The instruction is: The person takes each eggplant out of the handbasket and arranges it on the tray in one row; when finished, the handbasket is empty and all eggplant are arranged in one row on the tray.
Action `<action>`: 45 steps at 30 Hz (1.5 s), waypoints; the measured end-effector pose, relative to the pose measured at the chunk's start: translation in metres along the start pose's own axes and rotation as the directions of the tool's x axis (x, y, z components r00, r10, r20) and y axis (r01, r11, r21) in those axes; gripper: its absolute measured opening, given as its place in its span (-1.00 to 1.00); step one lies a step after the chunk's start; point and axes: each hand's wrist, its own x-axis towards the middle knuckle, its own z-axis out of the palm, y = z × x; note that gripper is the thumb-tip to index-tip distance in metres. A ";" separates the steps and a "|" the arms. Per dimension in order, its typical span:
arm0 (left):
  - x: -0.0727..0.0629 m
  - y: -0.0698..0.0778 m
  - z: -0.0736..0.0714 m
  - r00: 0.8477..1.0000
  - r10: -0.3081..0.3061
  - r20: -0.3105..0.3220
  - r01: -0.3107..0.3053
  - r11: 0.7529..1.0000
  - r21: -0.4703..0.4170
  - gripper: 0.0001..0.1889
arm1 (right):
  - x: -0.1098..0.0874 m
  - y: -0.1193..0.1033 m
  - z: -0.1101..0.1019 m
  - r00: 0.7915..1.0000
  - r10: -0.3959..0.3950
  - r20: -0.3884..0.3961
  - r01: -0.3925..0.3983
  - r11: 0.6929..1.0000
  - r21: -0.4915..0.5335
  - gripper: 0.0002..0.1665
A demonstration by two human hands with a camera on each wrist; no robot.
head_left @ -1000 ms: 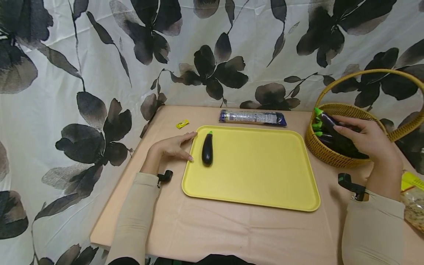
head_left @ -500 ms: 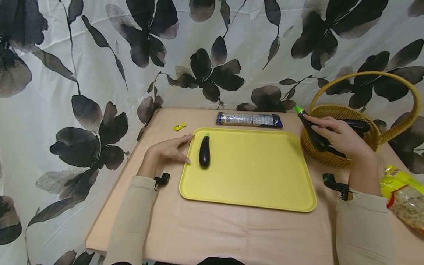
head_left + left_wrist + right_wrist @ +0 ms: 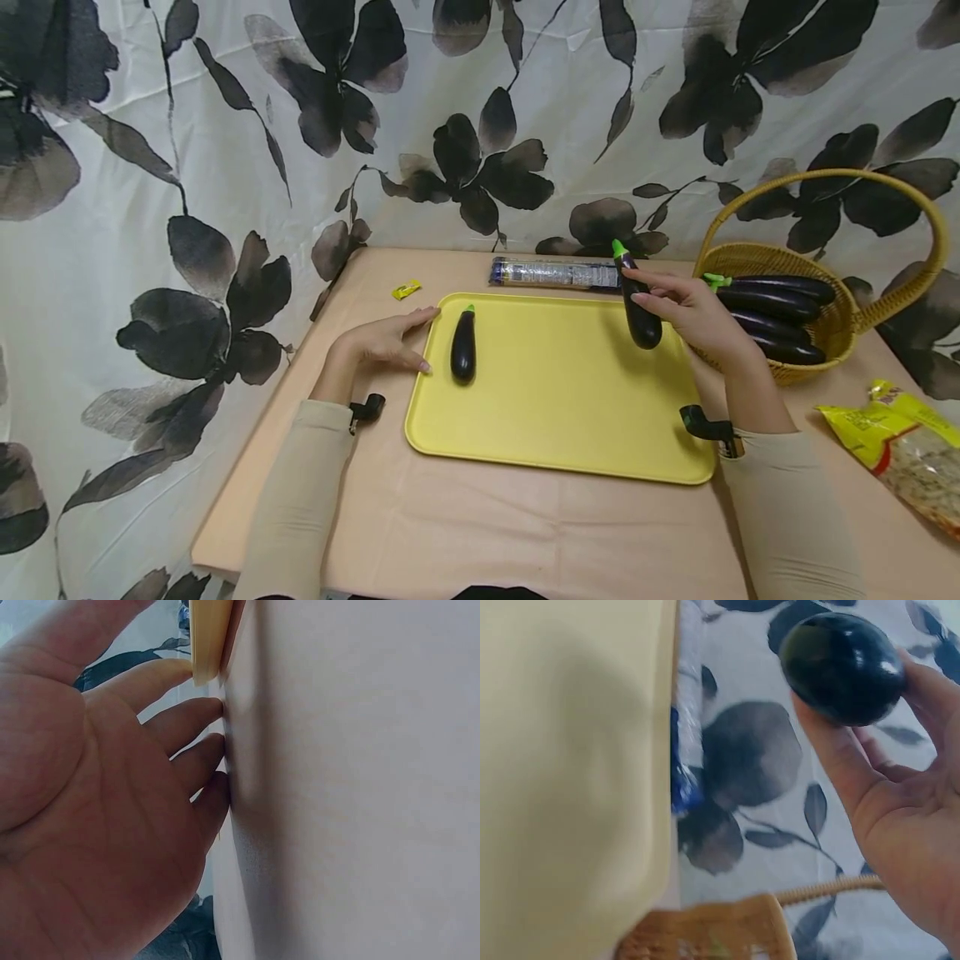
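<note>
Right grip holds an eggplant above the yellow tray

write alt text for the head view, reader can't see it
A person's right hand holds an eggplant above the right side of a yellow tray, while the left hand touches its left edge, near a second eggplant lying on the tray. A wicker basket of more eggplants and a bag sit to the right; a long packet lies behind the tray.
</note>
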 end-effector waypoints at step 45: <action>0.000 0.005 0.000 1.000 -0.008 0.007 0.008 1.000 -0.013 0.29 | 0.065 -0.026 0.138 0.919 0.021 0.393 -0.073 0.990 0.118 -0.18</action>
